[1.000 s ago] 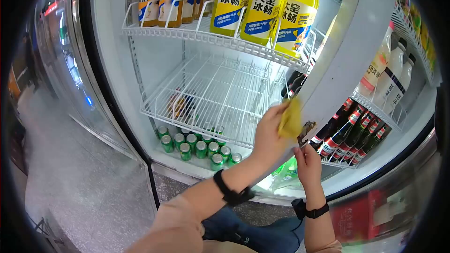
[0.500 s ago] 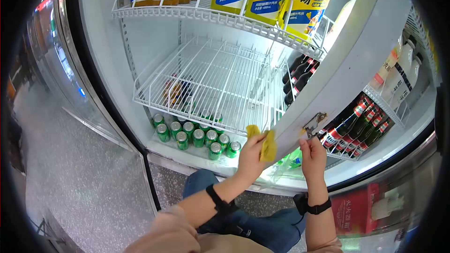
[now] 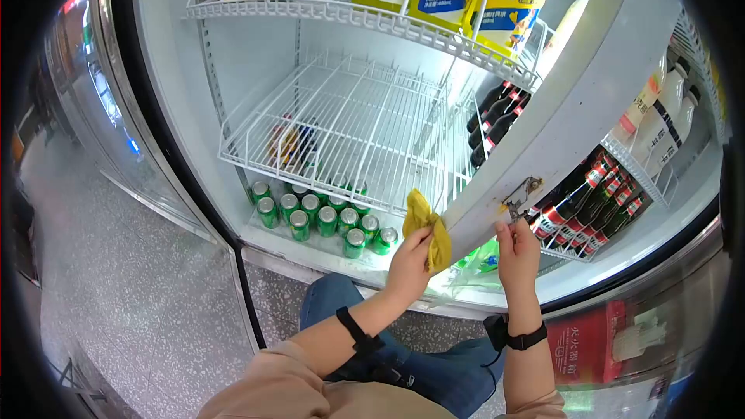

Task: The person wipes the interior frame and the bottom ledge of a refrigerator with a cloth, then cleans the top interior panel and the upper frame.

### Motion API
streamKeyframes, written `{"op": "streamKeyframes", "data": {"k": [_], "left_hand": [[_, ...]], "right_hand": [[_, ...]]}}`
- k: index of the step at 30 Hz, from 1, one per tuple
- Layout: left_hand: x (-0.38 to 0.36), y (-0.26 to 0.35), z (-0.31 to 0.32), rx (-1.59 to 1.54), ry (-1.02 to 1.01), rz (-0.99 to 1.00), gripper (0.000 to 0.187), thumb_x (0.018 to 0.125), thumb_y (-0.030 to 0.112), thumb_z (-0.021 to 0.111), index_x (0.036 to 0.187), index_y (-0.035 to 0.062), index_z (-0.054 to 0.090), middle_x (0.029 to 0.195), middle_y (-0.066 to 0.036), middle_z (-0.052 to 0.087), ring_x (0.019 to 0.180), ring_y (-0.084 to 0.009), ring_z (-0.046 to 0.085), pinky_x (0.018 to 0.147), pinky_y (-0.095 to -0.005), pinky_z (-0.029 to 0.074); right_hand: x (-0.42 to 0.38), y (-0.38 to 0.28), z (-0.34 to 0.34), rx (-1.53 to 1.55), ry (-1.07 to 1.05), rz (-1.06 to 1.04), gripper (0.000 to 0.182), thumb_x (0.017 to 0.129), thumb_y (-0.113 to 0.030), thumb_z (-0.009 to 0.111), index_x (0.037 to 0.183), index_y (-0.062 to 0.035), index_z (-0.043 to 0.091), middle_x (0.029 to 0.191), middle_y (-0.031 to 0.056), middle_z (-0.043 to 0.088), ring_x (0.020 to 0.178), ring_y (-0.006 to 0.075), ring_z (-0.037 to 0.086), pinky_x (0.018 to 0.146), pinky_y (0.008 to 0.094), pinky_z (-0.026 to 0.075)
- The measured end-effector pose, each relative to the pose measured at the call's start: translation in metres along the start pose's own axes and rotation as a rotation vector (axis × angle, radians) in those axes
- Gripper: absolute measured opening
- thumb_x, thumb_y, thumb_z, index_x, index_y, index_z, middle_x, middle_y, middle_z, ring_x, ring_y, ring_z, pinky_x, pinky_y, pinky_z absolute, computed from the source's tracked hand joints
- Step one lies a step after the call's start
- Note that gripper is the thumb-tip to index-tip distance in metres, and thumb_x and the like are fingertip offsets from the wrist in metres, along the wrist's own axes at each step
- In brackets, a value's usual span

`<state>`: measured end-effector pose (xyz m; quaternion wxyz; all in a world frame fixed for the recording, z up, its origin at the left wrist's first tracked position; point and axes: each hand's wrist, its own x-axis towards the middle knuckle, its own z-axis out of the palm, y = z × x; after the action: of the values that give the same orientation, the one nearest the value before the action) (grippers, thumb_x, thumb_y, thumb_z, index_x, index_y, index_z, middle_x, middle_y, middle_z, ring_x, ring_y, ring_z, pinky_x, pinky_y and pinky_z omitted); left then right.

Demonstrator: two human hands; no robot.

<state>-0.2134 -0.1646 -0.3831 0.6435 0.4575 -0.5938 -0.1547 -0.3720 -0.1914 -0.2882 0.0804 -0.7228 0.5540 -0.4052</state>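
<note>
Yellow cloth [image 3: 439, 247]: crumpled.
Left hand [image 3: 408, 270]: angled right, cloth pinched.
Right hand [image 3: 518, 257]: raised by metal bracket [image 3: 523, 195], fingers curled; hold cannot be told.

crumpled yellow cloth [image 3: 439, 243], in left grip [image 3: 410, 265], rusty bracket [image 3: 524, 193], on post [image 3: 576, 109]

The cloth [image 3: 438, 247] is before the rack [image 3: 361, 136], between cans [image 3: 327, 221] at left and the post [image 3: 578, 101] at right.

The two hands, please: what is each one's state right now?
Left hand: closed, holding the yellow cloth.
Right hand: fingers curled at the metal fitting; grip unclear.
</note>
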Motion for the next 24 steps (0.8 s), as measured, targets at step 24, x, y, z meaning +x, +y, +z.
{"op": "streamKeyframes", "data": {"k": [24], "left_hand": [[0.118, 0.093, -0.006, -0.258, 0.074, 0.292, 0.043, 0.076, 0.004, 0.060, 0.120, 0.0026, 0.057, 0.123, -0.017, 0.056, 0.109, -0.0328, 0.056, 0.089, -0.0347, 0.047]], "right_hand": [[0.000, -0.004, -0.002, -0.015, -0.018, 0.045, 0.032, 0.088, -0.028, 0.061, 0.073, -0.0008, 0.052, 0.062, 0.0148, 0.051, 0.055, 0.0311, 0.050, 0.052, 0.0380, 0.038]]}}
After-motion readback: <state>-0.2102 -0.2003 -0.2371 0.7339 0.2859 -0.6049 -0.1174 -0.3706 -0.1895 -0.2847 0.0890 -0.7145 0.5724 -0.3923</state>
